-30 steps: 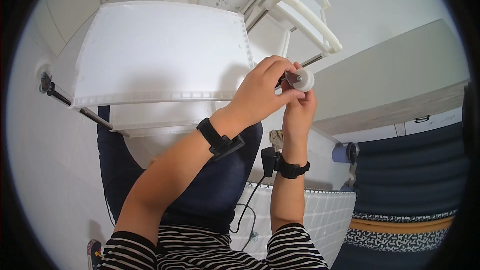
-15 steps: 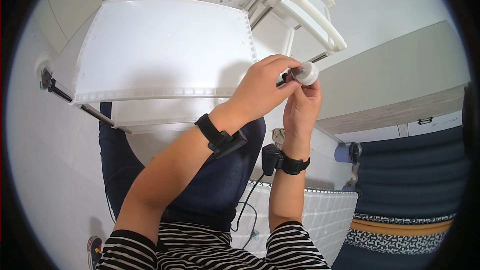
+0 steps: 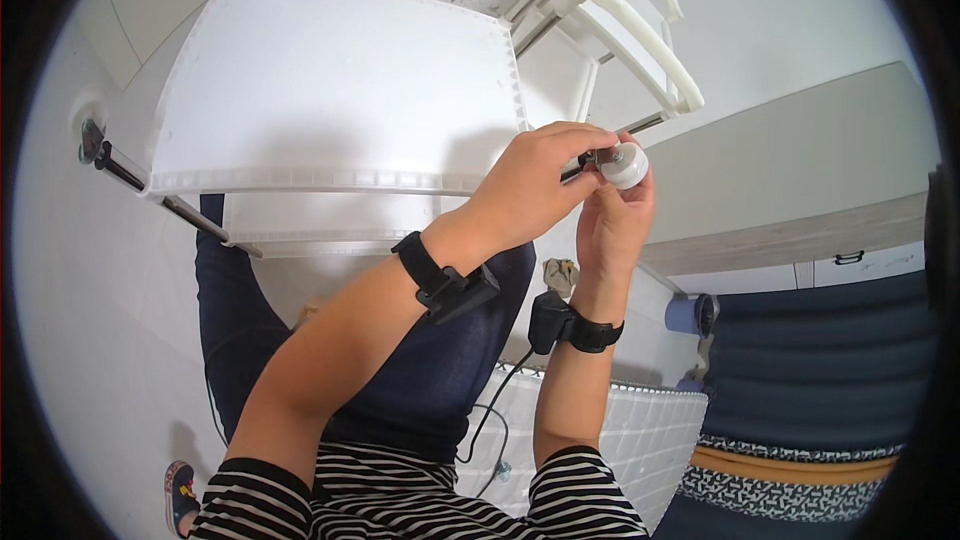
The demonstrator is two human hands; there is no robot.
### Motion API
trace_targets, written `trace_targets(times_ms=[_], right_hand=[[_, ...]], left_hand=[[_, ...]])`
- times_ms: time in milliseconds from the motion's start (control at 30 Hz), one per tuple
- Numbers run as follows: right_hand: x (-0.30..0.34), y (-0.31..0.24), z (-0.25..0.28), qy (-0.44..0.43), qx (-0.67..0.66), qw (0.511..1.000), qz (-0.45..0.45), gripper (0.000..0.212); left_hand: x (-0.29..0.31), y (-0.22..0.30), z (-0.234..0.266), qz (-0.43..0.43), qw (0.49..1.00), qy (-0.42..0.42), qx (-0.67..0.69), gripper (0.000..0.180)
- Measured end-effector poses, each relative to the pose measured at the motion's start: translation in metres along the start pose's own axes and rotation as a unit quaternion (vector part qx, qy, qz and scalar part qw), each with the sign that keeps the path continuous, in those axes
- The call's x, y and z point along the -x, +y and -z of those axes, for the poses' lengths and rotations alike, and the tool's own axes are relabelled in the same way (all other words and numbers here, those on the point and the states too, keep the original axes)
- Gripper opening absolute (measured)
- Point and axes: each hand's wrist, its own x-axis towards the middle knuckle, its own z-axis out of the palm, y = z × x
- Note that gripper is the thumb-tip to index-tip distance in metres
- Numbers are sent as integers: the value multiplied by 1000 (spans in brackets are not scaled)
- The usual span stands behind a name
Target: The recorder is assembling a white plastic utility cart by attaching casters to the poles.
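Observation:
A white caster wheel (image 3: 626, 169) with a metal bracket sits at the end of a cart pole, at the right corner of a white shelf (image 3: 330, 90). My left hand (image 3: 540, 172) reaches across from the left and pinches the bracket side between thumb and fingers. From below, my right hand (image 3: 614, 220) is closed around the wheel, its fingers partly hidden behind it. The joint between bracket and pole is mostly covered by my left fingers. Another caster (image 3: 91, 140) stands out from the pole at the shelf's left corner.
A lower white shelf (image 3: 330, 218) lies beneath, above my legs. White curved handles (image 3: 640, 40) rise at the far right. A grey cabinet (image 3: 780, 160) and a blue bin (image 3: 683, 314) stand right. A white grid-patterned panel (image 3: 640, 440) and dark bedding (image 3: 820, 360) lie at lower right.
Both hands and the caster wheel have shifted slightly right and down in the picture. The wheel's face looks turned a little. Both hands keep their hold.

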Motion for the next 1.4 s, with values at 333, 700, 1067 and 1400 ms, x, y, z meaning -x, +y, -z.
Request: trace_targets(times_ms=[333,700,1067,1400], right_hand=[[3,-15,-6,-20,28,999,-28,59],[2,-6,-8,2,42,999,-4,61],[-1,3,-4,29,-4,1000,0,55],[0,-15,0,6,47,999,-27,55]], left_hand=[[-1,-3,2,9,1000,-7,-1,34],[-2,-2,2,21,1000,-2,9,34],[-2,-2,1,21,1000,-12,7,34],[-1,-6,4,-9,1000,-9,-3,35]])
